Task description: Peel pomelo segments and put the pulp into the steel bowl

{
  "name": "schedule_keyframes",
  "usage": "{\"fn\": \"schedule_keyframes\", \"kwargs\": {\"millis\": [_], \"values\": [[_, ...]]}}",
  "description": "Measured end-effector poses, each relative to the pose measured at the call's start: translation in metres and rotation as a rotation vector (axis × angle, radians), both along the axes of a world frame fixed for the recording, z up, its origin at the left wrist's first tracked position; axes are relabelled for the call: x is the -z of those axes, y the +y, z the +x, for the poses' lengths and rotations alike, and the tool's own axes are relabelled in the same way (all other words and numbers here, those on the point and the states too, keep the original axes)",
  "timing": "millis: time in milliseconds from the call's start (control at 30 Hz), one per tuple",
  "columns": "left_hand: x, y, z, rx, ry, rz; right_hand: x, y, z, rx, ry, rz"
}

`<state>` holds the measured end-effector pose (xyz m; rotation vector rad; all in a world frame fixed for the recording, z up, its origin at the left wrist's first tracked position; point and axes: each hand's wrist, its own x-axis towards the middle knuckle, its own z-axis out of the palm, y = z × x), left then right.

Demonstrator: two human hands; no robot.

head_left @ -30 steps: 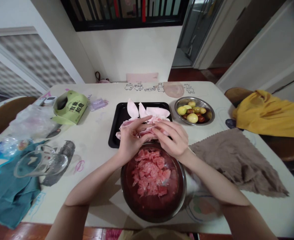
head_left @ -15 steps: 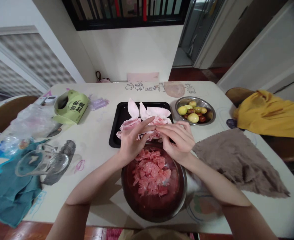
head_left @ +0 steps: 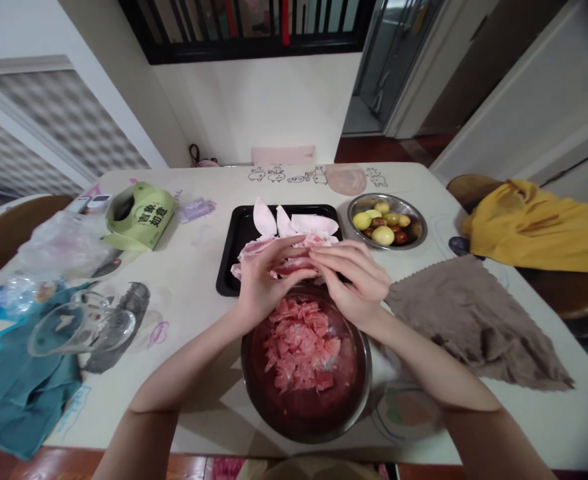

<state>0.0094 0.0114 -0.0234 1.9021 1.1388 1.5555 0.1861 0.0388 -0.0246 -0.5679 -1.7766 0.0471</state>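
Observation:
My left hand (head_left: 267,277) and my right hand (head_left: 357,280) meet over the far rim of a metal bowl (head_left: 367,380). Between them is a reddish pomelo segment (head_left: 290,267), mostly hidden by the fingers; the fingertips of both hands are closed about it. Peeled pink pomelo flesh (head_left: 301,347) lies in pieces in the bowl below. Just beyond my hands, a black tray (head_left: 229,267) carries thick pale pomelo peel (head_left: 315,224) and pink membrane scraps (head_left: 257,248).
A steel bowl (head_left: 421,233) of green and brown fruit (head_left: 383,235) stands at the back right. To the right lies a brown cloth (head_left: 474,327). On the left are a glass pitcher (head_left: 64,330), a teal cloth (head_left: 29,387), a plastic bag (head_left: 64,243) and a green visor (head_left: 147,217).
My left thumb has shifted toward my right hand, and more of the reddish segment shows between the fingers. The view has moved slightly; the bowl and tray stay put.

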Motion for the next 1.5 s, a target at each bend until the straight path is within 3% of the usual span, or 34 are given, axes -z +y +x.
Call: {"fn": "schedule_keyframes", "kwargs": {"millis": [233, 567, 833, 1000, 1267, 1500], "values": [[0.002, -0.002, 0.004, -0.057, 0.049, 0.071, -0.002, 0.0, 0.002, 0.139, -0.1, 0.166], [-0.001, -0.002, 0.005, -0.079, 0.102, 0.108, -0.002, 0.001, -0.002, 0.222, -0.067, 0.092], [0.0, 0.0, -0.003, -0.118, 0.193, 0.251, -0.003, 0.011, 0.007, 0.274, -0.068, 0.146], [-0.002, 0.004, -0.008, -0.167, 0.114, 0.148, -0.011, 0.024, 0.019, 0.322, -0.008, 0.134], [-0.002, 0.007, -0.005, -0.116, -0.04, 0.033, 0.01, 0.026, 0.005, 0.185, -0.168, -0.074], [0.001, 0.006, -0.001, -0.048, -0.269, -0.181, 0.014, 0.025, 0.003, 0.114, -0.259, -0.145]]}}
